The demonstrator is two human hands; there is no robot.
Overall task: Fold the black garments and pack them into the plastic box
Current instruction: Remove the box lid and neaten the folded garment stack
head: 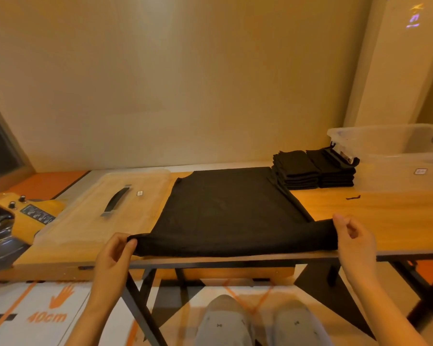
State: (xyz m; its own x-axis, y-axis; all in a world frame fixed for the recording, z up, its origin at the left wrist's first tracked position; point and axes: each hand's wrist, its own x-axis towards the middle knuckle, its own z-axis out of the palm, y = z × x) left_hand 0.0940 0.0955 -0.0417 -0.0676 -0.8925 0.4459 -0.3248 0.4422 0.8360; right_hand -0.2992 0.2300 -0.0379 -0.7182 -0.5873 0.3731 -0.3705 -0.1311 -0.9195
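In the head view, a black garment (225, 216) is seen spread flat on the tabletop (375, 221), with its near edge lying along the front edge of the tabletop. The near left corner is pinched between thumb and fingers of the left hand (115, 253), and the near right corner is pinched in the same way by the right hand (353, 236); the cloth between them is drawn quite straight. Two folded stacks (313, 171) of black cloth are placed just beside the far right corner of the garment, and the clear plastic box (395, 156) is standing behind them at the right. A transparent lid (105, 203) is laid at the left; whether the garment overlaps it cannot be told. The step in hand is judged to be the first fold. For a good result, both corners should be lifted together and kept at equal tension, then carried toward the far edge and set down corner on corner. The fold should be smoothed flat, and the stacks should not be pushed.
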